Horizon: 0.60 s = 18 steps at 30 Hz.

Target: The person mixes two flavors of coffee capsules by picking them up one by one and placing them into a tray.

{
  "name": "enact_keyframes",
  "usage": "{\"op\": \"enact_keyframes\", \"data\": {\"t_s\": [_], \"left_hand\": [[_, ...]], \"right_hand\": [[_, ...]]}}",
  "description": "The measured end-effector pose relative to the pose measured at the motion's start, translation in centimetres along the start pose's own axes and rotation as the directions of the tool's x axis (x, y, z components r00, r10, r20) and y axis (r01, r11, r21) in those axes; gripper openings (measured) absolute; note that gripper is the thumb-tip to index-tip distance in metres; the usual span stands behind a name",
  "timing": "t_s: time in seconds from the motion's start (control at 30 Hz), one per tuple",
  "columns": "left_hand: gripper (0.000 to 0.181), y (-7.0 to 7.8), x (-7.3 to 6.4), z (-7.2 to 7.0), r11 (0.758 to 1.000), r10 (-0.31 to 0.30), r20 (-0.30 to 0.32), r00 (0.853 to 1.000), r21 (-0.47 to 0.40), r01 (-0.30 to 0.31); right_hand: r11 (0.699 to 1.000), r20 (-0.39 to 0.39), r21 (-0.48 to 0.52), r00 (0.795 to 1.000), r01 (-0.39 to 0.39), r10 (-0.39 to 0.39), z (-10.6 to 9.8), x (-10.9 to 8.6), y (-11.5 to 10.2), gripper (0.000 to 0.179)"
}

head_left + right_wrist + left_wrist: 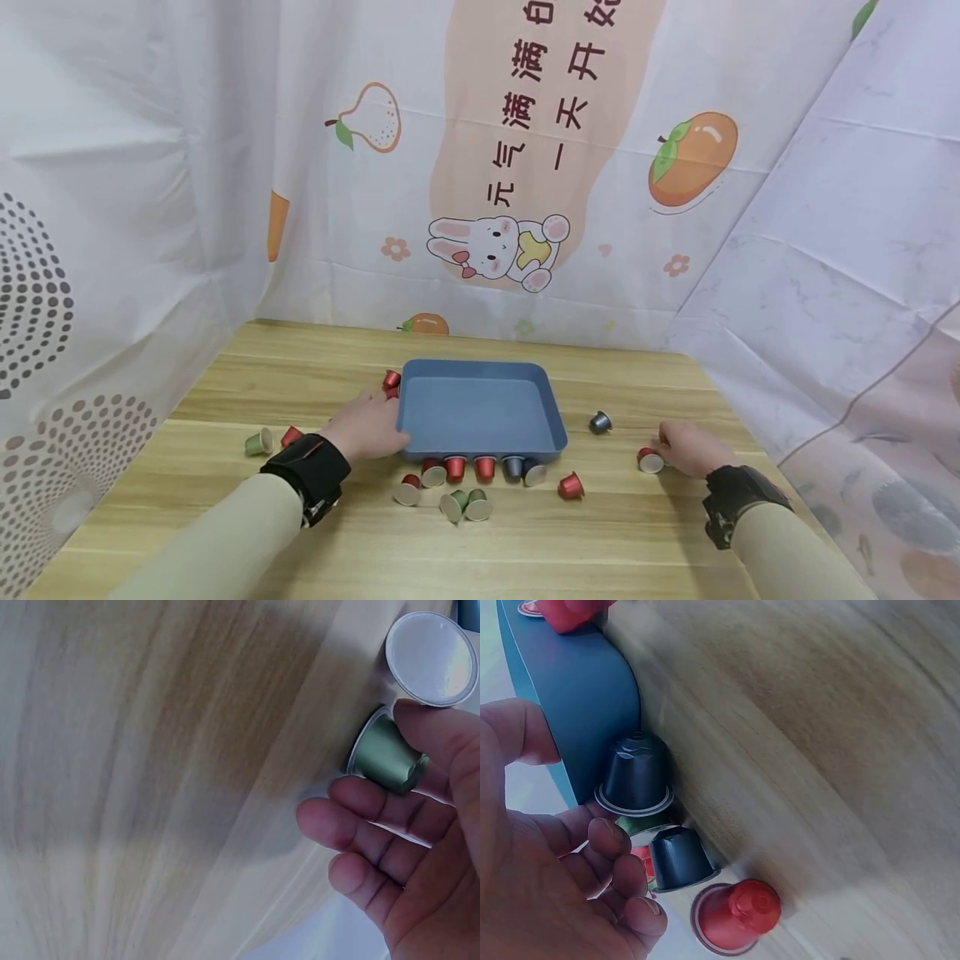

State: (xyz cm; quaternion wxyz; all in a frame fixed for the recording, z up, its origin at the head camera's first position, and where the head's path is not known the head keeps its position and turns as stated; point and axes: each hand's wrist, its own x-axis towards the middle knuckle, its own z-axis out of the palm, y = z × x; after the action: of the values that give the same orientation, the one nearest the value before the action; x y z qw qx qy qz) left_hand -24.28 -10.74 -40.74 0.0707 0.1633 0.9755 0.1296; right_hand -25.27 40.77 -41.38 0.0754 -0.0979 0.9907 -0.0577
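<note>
My left hand (pixel 371 425) is at the left side of the blue tray (pixel 557 417), thumb over its near-left corner. In the left wrist view its loosely bent fingers lie beside a black coffee capsule (pixel 636 776) standing against the tray wall. A second black capsule (pixel 681 859) and a red capsule (pixel 739 915) sit beyond the fingertips. Over at the right, my right hand (pixel 693 450) holds a green capsule (pixel 384 754) between thumb and index finger, low over the wood. Right by the thumb, a red capsule (pixel 645 457) turns its pale lid outward.
Several red, dark and green capsules line the tray's front, among them a red one (pixel 484 468) and a green one (pixel 478 506). A dark capsule (pixel 600 422) and a red capsule (pixel 571 486) lie right of the tray. Another green capsule (pixel 258 442) is far left. A printed curtain (pixel 360 208) hangs behind.
</note>
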Motion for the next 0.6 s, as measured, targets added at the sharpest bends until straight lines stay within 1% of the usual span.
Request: {"op": "enact_keyframes", "data": {"t_s": [0.2, 0.33, 0.4, 0.6], "left_hand": [[0.046, -0.4, -0.5, 0.2, 1.000, 0.005, -0.010, 1.000, 0.012, -0.004], [0.039, -0.7, -0.7, 0.4, 1.000, 0.029, -0.015, 0.999, -0.003, -0.029], [0.035, -0.9, -0.7, 0.4, 0.999, 0.036, -0.010, 0.999, -0.020, -0.036], [0.038, -1.0, -1.2, 0.2, 0.998, 0.027, -0.004, 1.000, -0.055, -0.027]], "right_hand": [[0.999, -0.029, 0.012, 0.999, 0.029, -0.029, -0.5, -0.2, 0.2, 0.020], [0.998, -0.062, 0.017, 0.997, 0.054, -0.053, -1.3, -0.2, -0.3, 0.017], [0.998, -0.083, 0.014, 0.994, 0.069, -0.067, -1.7, 0.0, -0.7, 0.014], [0.991, -0.160, 0.002, 0.978, 0.134, -0.132, -2.8, 1.0, -3.2, 0.009]]}}
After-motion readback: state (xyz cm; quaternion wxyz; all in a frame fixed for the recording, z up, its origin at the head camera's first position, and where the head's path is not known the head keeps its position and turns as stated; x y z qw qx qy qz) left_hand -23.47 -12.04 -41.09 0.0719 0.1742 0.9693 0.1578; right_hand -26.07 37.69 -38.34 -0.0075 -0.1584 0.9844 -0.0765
